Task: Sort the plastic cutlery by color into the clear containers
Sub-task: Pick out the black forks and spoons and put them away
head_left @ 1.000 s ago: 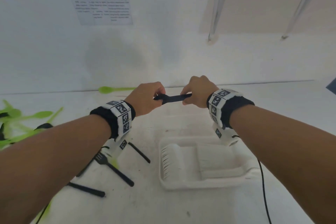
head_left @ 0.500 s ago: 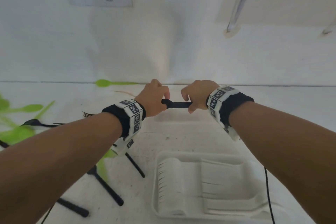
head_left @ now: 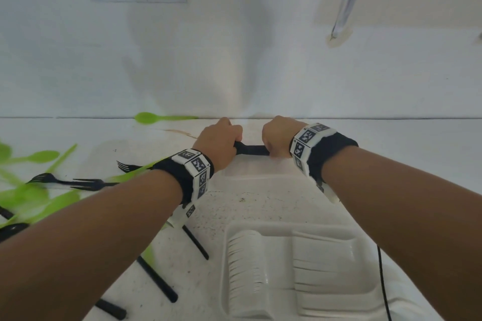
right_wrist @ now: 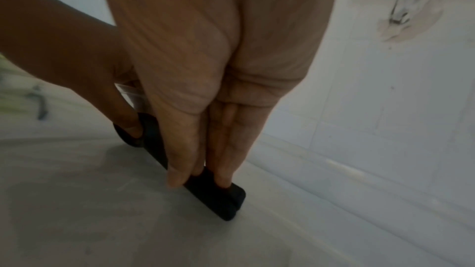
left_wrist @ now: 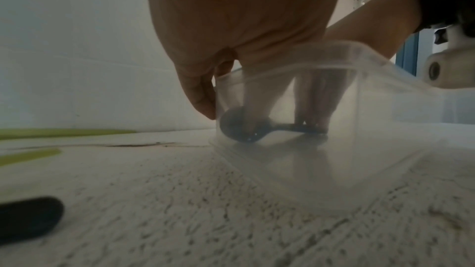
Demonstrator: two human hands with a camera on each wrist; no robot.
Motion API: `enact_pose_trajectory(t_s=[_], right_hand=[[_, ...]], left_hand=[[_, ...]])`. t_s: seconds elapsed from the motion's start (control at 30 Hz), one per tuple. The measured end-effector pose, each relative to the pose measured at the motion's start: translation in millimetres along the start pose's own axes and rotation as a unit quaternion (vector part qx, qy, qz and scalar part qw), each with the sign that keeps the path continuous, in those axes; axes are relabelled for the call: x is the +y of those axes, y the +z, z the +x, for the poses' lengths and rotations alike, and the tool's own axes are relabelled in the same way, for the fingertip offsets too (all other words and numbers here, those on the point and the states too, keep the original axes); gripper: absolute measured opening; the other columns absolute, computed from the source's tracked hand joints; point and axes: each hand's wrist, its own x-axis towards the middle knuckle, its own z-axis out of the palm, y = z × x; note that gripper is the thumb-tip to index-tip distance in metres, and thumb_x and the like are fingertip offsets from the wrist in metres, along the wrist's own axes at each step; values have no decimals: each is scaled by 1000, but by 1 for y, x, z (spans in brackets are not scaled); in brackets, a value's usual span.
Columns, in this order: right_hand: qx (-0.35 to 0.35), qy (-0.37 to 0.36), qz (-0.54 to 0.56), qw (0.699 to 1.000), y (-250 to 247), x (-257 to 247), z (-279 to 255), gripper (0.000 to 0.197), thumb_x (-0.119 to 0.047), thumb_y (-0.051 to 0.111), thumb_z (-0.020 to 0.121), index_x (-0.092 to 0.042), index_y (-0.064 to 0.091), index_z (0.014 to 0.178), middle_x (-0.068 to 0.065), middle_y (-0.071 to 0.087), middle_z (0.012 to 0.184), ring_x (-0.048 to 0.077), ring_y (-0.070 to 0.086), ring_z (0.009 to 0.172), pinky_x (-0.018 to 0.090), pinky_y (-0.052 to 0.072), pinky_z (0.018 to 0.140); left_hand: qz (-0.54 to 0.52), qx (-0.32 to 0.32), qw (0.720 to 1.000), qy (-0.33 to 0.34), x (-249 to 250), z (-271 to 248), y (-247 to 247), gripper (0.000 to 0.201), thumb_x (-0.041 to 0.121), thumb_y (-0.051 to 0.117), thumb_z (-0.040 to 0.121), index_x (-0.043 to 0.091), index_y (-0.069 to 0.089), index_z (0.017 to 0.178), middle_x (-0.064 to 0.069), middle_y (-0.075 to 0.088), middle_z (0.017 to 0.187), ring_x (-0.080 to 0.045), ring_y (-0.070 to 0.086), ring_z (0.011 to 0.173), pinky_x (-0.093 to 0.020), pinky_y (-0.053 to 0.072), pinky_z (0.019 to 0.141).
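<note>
Our right fingertips (right_wrist: pixel 180 178) pinch the black spoons (head_left: pixel 251 150) by the handles, left hand (head_left: pixel 220 139) gripping the bowl end, low inside the far clear container (left_wrist: pixel 359 92); white cutlery tray (head_left: pixel 339 232) near, green spoons (head_left: pixel 39 156) scattered left

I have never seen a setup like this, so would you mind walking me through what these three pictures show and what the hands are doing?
No machine here: a person wears one camera on the head and one on each wrist, strapped on with patterned marker bands.

The head view looks down at both arms. The left hand and right hand each pinch an end of a stack of black spoons, lowering it into a clear container.

The left wrist view shows the spoon bowls through that container's wall; the right wrist view shows the handle ends between the fingers.

On the white table lie green spoons, black forks and a clear tray of white cutlery.
</note>
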Motion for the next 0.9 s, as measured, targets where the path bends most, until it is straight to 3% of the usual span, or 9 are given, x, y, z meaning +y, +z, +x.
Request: enact_pose_trajectory(t_s=[0.07, 0.1, 0.2, 0.3, 0.4, 0.57, 0.7, 0.83, 0.9], right_hand=[[-8, 1, -14, 1000, 0, -1, 0, 9, -19, 70, 89, -10, 68, 90, 0, 54, 72, 21, 56, 69, 24, 38, 51], [-9, 0, -14, 1000, 0, -1, 1, 10, -18, 71, 88, -8, 70, 91, 1, 54, 72, 21, 56, 66, 24, 37, 51], [-22, 10, -31, 999, -5, -5, -1, 7, -15, 68, 92, -11, 63, 89, 1, 53, 78, 21, 58, 71, 26, 41, 57], [-16, 17, -29, 999, -2, -9, -1, 27, -2, 61, 93, -8, 50, 69, 3, 51, 70, 13, 46, 56, 23, 30, 46], [-3, 8, -37, 999, 0, -11, -4, 29, 1, 59, 91, -9, 47, 66, 4, 49, 67, 14, 44, 54, 24, 28, 45], [23, 14, -20, 999, 4, -7, -2, 28, -4, 61, 90, -11, 50, 64, 3, 52, 65, 14, 48, 54, 24, 30, 45], [17, 45, -24, 999, -1, -10, -9, 12, -11, 61, 90, -12, 62, 78, 2, 55, 72, 16, 50, 55, 24, 31, 46], [58, 64, 20, 996, -18, -8, -22, 26, -32, 57, 95, -19, 54, 73, 0, 58, 76, 16, 55, 61, 26, 37, 52], [76, 63, 89, 991, -31, -11, -29, 24, -42, 54, 96, -20, 60, 90, 0, 62, 87, 19, 61, 73, 30, 47, 60]], left_hand=[[-21, 12, 1000, 1, -2, -2, 0, 12, 17, 65, 91, 22, 63, 102, 1, 52, 112, -24, 56, 85, -33, 46, 79], [-24, 13, 1000, 3, -3, -2, -1, 11, 19, 67, 91, 22, 63, 100, 2, 53, 111, -23, 57, 86, -32, 45, 79], [16, 2, 1000, 9, 0, 0, -3, 6, 19, 65, 94, 17, 66, 99, -3, 55, 111, -28, 60, 90, -37, 49, 83], [105, 1, 994, 11, 8, 2, -2, 6, 13, 57, 94, 15, 55, 99, -8, 50, 108, -31, 59, 78, -43, 55, 75], [131, 2, 991, 9, 12, 3, -1, 10, 9, 54, 93, 16, 46, 95, -8, 48, 105, -28, 55, 71, -43, 56, 68], [75, -3, 997, 5, 7, 1, -3, 10, 18, 60, 90, 16, 53, 98, -5, 49, 109, -28, 58, 83, -43, 55, 75], [-11, -7, 1000, -3, 1, -1, -6, 15, 26, 71, 86, 23, 61, 97, 0, 48, 111, -24, 55, 94, -41, 52, 84], [-84, 2, 996, 6, -4, -11, -16, 19, 33, 73, 88, 28, 65, 105, 3, 43, 119, -18, 43, 113, -35, 44, 98], [-86, 24, 996, -1, -9, -20, -29, 31, 37, 70, 91, 28, 60, 119, 1, 43, 126, -19, 41, 120, -35, 41, 103]])
